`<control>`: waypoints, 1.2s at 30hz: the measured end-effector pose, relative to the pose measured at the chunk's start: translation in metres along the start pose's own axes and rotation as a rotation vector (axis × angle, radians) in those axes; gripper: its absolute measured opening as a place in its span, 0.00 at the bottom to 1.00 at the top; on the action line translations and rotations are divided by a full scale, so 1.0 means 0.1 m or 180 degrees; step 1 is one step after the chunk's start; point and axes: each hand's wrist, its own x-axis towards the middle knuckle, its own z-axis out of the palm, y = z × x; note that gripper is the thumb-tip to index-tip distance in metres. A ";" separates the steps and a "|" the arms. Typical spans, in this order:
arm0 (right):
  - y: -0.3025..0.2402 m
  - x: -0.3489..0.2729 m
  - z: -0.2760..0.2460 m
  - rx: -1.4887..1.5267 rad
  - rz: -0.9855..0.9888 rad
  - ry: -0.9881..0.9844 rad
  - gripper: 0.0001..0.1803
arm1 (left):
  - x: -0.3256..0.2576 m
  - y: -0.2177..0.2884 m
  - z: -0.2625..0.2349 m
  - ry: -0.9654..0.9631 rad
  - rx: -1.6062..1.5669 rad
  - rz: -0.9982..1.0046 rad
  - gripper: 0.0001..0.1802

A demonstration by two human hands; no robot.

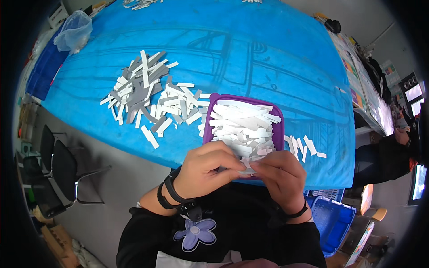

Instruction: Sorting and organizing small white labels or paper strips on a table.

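White paper strips (243,127) fill a purple tray (278,129) just beyond both hands, at the near edge of the blue counter (250,53). The left hand (206,167) and right hand (279,174) meet fingertip to fingertip, pinching one small strip (247,170) between them. A loose pile of strips (143,91) lies beyond the left hand; past it the counter lies open to its far edge

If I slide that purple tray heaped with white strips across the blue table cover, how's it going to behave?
The purple tray looks shallow and flat-bottomed, so it should slide rather than tip. The white strips are heaped above its rim, so a quick push would probably spill some. They look thin and light, so the load likely weighs little, and the blue cover might bunch.
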 end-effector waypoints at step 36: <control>0.35 -0.13 -0.30 0.1053 0.1966 -0.0097 0.07 | 0.25 -0.09 -0.03 -0.1193 0.1528 -0.0207 0.08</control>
